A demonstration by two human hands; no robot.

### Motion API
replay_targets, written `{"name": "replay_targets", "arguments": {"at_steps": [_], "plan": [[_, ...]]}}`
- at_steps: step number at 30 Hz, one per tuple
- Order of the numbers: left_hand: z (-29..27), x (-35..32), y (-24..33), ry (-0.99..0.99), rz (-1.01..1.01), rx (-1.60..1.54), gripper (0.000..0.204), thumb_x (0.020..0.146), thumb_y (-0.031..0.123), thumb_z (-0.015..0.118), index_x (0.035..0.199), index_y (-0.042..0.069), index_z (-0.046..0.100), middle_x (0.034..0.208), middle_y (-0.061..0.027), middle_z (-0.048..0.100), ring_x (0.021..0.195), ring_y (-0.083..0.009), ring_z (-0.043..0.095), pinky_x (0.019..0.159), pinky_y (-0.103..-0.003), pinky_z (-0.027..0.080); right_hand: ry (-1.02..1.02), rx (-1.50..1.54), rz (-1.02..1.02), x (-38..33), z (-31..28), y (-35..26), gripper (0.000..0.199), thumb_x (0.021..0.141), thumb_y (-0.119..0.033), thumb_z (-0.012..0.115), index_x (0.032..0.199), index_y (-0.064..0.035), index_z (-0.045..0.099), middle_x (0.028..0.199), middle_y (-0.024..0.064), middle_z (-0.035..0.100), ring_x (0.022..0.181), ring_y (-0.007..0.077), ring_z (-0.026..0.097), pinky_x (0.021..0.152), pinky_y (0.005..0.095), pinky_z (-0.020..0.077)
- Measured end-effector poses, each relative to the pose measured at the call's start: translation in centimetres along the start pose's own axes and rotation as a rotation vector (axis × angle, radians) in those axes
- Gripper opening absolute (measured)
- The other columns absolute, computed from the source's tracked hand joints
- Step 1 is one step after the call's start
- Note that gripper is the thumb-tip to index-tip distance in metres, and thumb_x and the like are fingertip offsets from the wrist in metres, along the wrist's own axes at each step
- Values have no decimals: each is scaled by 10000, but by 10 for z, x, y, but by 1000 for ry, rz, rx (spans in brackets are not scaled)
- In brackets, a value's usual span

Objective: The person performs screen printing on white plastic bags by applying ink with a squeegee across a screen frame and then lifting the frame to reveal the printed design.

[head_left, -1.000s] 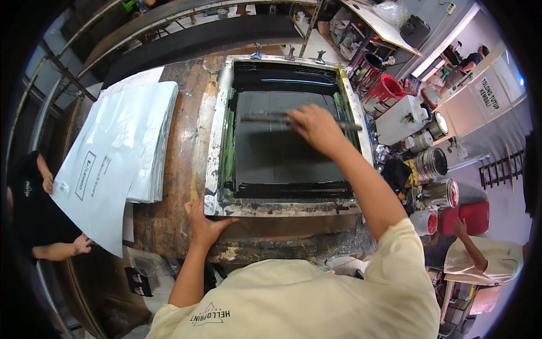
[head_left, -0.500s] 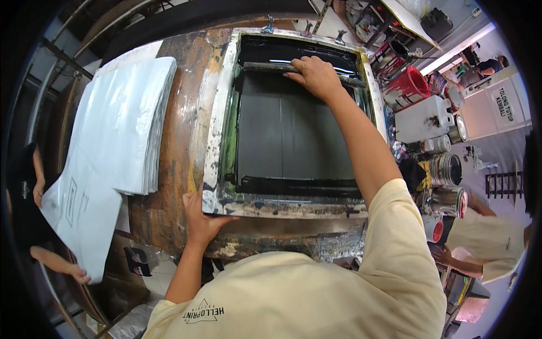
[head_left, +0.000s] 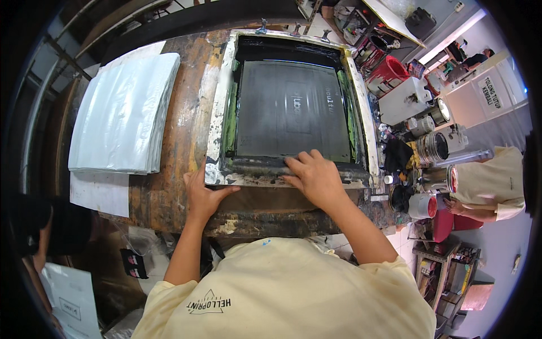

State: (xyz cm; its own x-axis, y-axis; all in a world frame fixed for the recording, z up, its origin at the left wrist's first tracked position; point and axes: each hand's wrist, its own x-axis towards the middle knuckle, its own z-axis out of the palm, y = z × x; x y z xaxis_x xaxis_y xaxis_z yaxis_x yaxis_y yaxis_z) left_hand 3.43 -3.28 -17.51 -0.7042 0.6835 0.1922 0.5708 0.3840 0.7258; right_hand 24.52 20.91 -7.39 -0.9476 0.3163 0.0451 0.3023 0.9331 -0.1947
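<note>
Fabric of the person's shirt [head_left: 282, 288], cream and softly creased, fills the near edge, and just past it lies the tabletop [head_left: 179, 144], its brown wood scuffed, streaked and spotted with old paint. At the near left corner of a rectangular frame [head_left: 219, 121], the left grip [head_left: 202, 195] is spread wide, thumb laid along the near edge and fingers against the outer side. The right grip [head_left: 315, 178] is closed about a long, narrow, black-smeared squeegee [head_left: 257, 163], fingers bent over the top and thumb on the near side. That squeegee lies crosswise inside the near end of the frame, close to the rim. The frame rests on the tabletop, pale and chipped, with dark blots along its rim. Its taut mesh [head_left: 268, 127] is smoky grey, with a faint paler boxed design at the middle, green strips down both sides and glossy black across the far end. Left of it sits a stack [head_left: 121, 113] of shiny white sheets, slightly rippled, edges uneven. Small metal clamps [head_left: 297, 29] stand at the far rim. Off to the right are round cans [head_left: 433, 148], a whitish plastic jug [head_left: 405, 100] and, farther off, a red bucket [head_left: 389, 73].
</note>
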Motion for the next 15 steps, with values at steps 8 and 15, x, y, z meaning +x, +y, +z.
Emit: {"name": "replay_targets", "arguments": {"at_steps": [8, 15], "plan": [[-2, 3, 1, 21, 16, 201, 1071, 521, 583, 1035, 1404, 69, 715, 1080, -74, 545, 1100, -304, 518, 1057, -475, 365, -31, 31, -12, -8, 12, 4, 434, 901, -371, 832, 1247, -119, 765, 1058, 58, 710, 998, 284, 663, 794, 430, 594], [-4, 3, 1, -11, 3, 250, 1092, 491, 584, 1034, 1399, 61, 725, 1094, -81, 581, 1108, -309, 525, 1046, -489, 360, 167, -5, -96, 29, 33, 32, 551, 822, -282, 883, 1313, -94, 717, 1120, 61, 671, 1026, 296, 644, 835, 428, 590]]}}
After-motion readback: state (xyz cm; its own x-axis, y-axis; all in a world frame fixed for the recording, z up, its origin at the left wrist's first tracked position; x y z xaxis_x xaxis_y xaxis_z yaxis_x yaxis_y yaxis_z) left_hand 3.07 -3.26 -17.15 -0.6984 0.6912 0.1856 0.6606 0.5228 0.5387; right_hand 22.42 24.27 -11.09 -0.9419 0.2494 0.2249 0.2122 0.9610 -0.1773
